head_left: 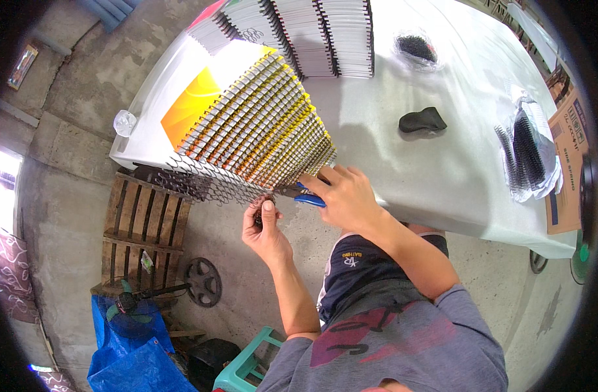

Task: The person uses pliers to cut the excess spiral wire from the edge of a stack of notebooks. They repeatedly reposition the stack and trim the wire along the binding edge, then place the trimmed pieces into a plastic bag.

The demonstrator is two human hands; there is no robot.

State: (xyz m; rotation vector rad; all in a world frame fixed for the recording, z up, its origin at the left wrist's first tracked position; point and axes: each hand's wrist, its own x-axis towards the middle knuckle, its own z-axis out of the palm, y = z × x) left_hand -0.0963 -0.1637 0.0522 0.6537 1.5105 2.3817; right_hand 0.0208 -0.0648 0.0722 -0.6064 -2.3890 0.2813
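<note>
A stack of spiral-bound books (246, 117) with yellow and orange edges lies at the table's near left corner. Long black spiral binding coils (210, 178) stick out from its left side past the table edge. Below the stack, my left hand (267, 232) is closed, thumb against curled fingers, round a dark clump that looks like black coil. Close by on the right, my right hand (351, 196) grips blue-handled pliers (310, 200) at the stack's near corner. The pliers' jaws are hard to make out against the coils.
Taller stacks of bound books (312, 39) stand behind. On the white-covered table (442, 176) lie a black pouch-like object (422, 120), a plastic bag of black coils (416, 49) and another coil bundle (527, 153). A cardboard box (566, 170) is at right, a wooden pallet (142, 225) at left.
</note>
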